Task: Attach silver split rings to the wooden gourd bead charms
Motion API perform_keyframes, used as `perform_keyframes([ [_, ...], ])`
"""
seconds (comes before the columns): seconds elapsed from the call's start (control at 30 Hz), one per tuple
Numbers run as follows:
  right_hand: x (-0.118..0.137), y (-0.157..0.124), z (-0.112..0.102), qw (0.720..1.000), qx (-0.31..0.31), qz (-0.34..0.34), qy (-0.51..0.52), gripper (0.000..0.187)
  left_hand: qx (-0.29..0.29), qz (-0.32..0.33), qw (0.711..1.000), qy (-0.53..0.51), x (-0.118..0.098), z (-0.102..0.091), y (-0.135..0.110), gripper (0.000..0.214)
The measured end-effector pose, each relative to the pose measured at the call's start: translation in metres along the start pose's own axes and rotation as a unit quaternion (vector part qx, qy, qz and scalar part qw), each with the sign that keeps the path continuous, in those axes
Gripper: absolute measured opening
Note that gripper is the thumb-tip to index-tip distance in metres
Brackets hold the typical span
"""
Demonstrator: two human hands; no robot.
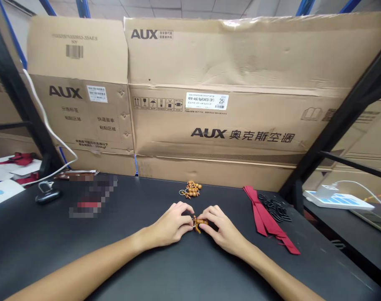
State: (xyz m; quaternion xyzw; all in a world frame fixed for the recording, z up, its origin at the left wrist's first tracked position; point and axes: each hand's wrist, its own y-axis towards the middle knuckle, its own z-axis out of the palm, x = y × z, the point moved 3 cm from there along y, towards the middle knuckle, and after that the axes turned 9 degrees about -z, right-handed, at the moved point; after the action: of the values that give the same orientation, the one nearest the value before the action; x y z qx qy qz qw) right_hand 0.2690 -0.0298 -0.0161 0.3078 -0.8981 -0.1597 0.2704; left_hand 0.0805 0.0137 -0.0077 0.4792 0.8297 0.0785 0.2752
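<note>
Both hands meet over the dark tabletop around a small keychain with brown wooden-looking beads, an orange-yellow cord and a metal ring. My left hand pinches it at the ring side, thumb and fingertips close together. On the other side my right hand grips the brown bead part between thumb and fingers, covering some of it. Just beyond the hands lies a small pile of similar beaded keychains with rings.
Red ribbon strips lie at the right beside a heap of black clips or loops. A dark oval object sits at the left. Flattened AUX cardboard walls off the back. A white power strip stands beyond the right post.
</note>
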Motion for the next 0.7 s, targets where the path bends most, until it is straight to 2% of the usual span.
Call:
perform_keyframes([
  [0.13, -0.005, 0.000, -0.001, 0.999, -0.010, 0.017, -0.028, 0.017, -0.002, -0.011, 1.000, -0.003, 0.002, 0.001, 0.000, 0.010],
  [0.47, 0.009, 0.001, 0.002, 0.998, 0.008, -0.016, 0.059, 0.018, 0.007, 0.001, 1.000, 0.000, -0.002, 0.001, -0.001, 0.008],
  [0.7, -0.003, 0.001, -0.001, 1.000, -0.009, 0.017, -0.014, 0.016, -0.008, -0.004, 1.000, 0.003, 0.002, 0.002, 0.000, 0.013],
])
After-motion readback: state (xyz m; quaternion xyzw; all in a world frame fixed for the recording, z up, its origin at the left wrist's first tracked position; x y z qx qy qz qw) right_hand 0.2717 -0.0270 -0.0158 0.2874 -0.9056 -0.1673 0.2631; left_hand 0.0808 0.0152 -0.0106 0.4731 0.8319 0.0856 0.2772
